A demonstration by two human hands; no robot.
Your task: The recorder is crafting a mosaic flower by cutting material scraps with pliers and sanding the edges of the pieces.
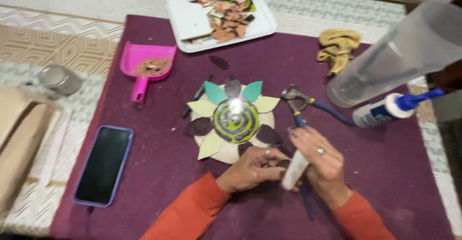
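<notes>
While the left hand pinches a dark petal piece, the right hand's grip wraps a white block, touching just right, long axis near-to-far.

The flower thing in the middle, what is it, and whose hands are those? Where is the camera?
The camera sits on the person's head, looking down. The left hand holds a small dark piece; the right hand holds a pale block against it. The round craft flower has a green spiral centre and leaf-shaped pieces around it. On the purple mat also lie a phone, a pink dustpan, nippers, a glue bottle and a white tray of scraps.
</notes>
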